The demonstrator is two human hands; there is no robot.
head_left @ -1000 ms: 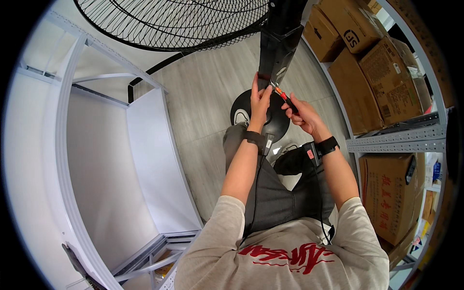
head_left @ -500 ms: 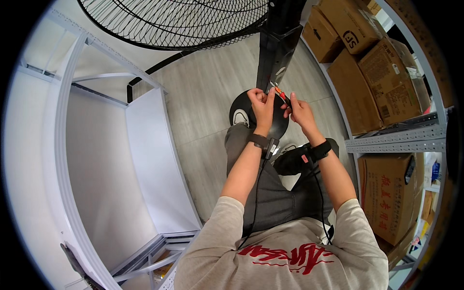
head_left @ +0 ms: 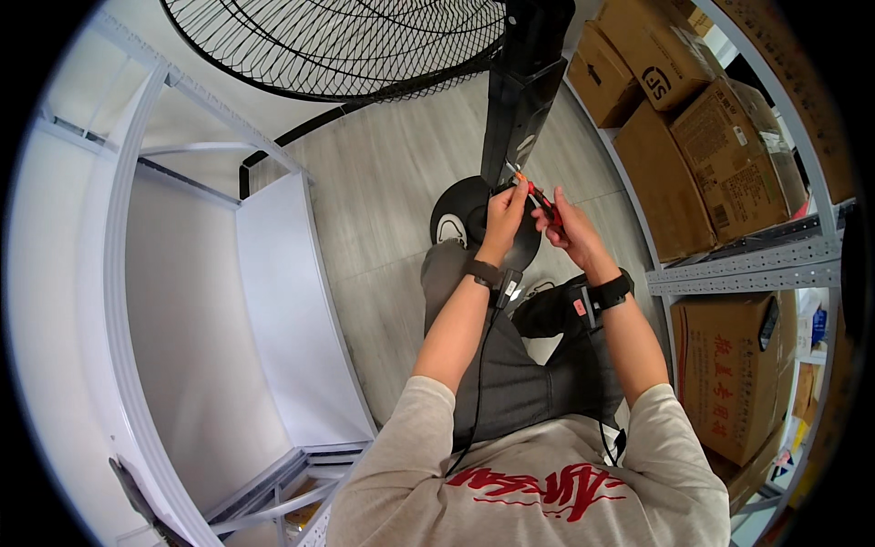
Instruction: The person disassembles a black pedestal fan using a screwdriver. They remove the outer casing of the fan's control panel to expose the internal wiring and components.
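In front of the black fan's post (head_left: 521, 100) I hold a slim hand tool (head_left: 545, 202) with red and black handle parts, an orange section and a pale metal tip. It slants up toward the post; its exact kind is too small to tell. My left hand (head_left: 504, 219) is closed, thumb and fingers pinching near the orange section. My right hand (head_left: 572, 235) has its fingers bent round the handle end, the thumb raised away from it. Below both hands lies the fan's round black base (head_left: 453, 198), with my left shoe (head_left: 451, 228) on it.
A wire fan cage (head_left: 346, 46) hangs at the top, left of the post. White metal shelving (head_left: 292, 301) stands at left. Cardboard boxes (head_left: 665, 182) fill a metal rack (head_left: 747, 275) at right. Black cables (head_left: 480, 392) run from my wrist bands along my legs.
My left fingers have closed in nearer the tool's orange section. My right hand has moved slightly down and right, its fingers loosened, and more of the red and black handle shows.
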